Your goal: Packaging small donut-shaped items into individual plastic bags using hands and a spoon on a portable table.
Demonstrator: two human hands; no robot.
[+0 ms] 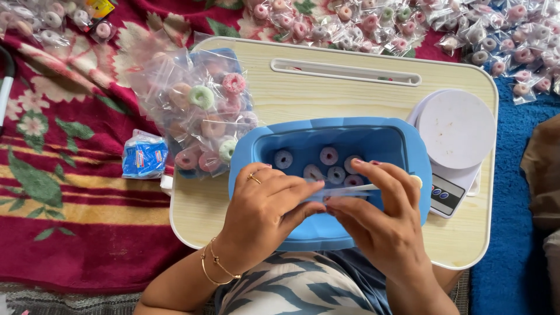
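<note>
Both hands pinch a small clear bag over a blue tub.
The left hand [265, 207] and right hand [373, 219] each close a grip on the clear bag [344, 191], held above the near rim of the blue tub [245, 163] of ring-shaped candies [328, 156] on the table [350, 96]; a white scale [455, 131] stands just right.

Both hands meet over the near rim of the blue tub [414, 169], the left hand [265, 204] and right hand [379, 216] with their fingers [303, 189] pinching a small clear bag [344, 189], so the tub's near half is covered. Its far half lies open above the ring sweets [328, 156]. To the left, a heap of filled bags [204, 111] crowds the bench [350, 96] right up to the tub wall. To the right, a white scale [455, 131] stands just beside the tub. Bare bench runs behind the tub, around the long slot [344, 73], and along the near right corner.
</note>
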